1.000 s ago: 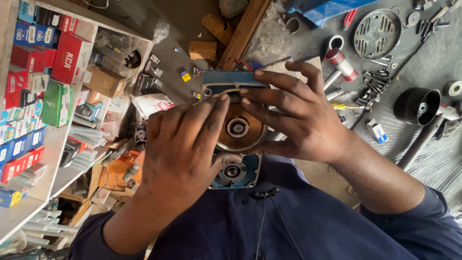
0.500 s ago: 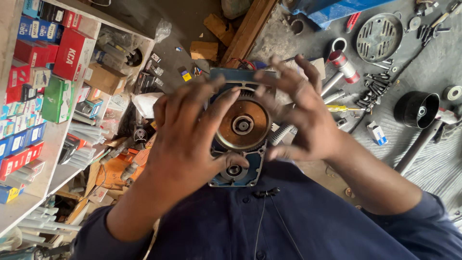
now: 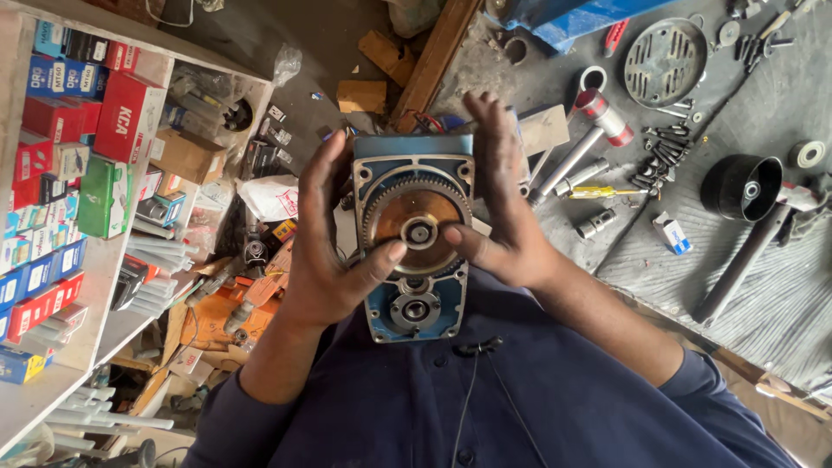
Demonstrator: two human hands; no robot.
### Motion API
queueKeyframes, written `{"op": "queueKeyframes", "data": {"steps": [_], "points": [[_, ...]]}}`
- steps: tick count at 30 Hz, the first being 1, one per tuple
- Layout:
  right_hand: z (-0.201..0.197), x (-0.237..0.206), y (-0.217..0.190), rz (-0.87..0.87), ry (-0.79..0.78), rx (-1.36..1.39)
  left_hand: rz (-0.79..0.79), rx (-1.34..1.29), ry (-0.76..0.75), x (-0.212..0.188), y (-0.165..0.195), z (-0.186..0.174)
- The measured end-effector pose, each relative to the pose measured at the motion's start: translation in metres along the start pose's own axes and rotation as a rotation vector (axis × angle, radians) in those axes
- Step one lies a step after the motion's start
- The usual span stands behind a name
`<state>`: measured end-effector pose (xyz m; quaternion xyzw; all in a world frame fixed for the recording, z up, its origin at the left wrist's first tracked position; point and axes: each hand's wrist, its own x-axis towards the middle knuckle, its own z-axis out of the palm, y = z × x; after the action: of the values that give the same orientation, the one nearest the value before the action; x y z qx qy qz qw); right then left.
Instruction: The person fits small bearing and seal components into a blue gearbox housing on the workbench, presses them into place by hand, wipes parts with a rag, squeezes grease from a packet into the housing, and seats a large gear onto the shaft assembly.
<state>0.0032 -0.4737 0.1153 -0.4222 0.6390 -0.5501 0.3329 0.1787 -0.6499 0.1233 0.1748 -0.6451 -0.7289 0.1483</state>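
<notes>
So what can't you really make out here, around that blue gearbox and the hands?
- Head view: the sides and back of the blue gearbox housing are covered by the left hand and right hand.
- Whether the fingers curl behind the housing is hidden by the housing itself.
- Parts of the brass gear lie under both thumbs, and its teeth are too small to judge.
- The shelf boxes are cut off by the left edge.

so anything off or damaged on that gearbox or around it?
No visible damage: the brass gear sits centred in the blue housing, held by left hand and right hand. Only oddity: bolts and tools lie scattered loose across the floor mat.
</notes>
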Motion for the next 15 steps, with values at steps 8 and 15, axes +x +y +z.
{"op": "queueKeyframes", "data": {"steps": [8,15], "points": [[0.023,-0.009,-0.016,0.118,0.225,0.507,-0.023,-0.287,0.050,-0.006,-0.001,0.028],[0.031,-0.010,-0.023,0.165,0.294,0.627,-0.031,-0.233,0.134,-0.007,-0.004,0.037]]}}
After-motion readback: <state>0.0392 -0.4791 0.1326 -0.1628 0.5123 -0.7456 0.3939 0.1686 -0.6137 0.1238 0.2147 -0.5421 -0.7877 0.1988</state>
